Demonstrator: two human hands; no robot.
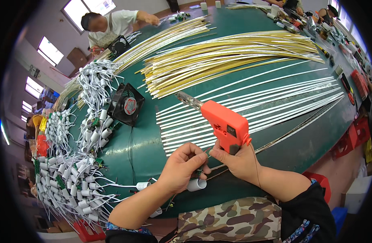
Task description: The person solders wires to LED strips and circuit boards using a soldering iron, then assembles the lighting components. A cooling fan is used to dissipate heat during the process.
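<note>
My right hand [240, 160] is wrapped round the handle of an orange-red soldering gun [223, 117]. Its metal tip [188, 99] points up and left, over the white strips. Beside it, my left hand [185, 168] is closed in a pinch on a small green circuit board [199, 171], mostly hidden by the fingers. Just below those fingers is a white lamp socket [197, 185]; its link to the board is hard to see. A thin reddish wire [208, 150] shows between the two hands. Another white socket [143, 186] lies near my left wrist.
White strips [250, 107] lie in rows on the green table [147, 150], with yellow-and-white strips [226, 56] beyond. A black fan [127, 104] stands left, beside heaps of white wired sockets [72, 182]. Pliers [348, 89] lie right. A co-worker [115, 28] sits at the far left.
</note>
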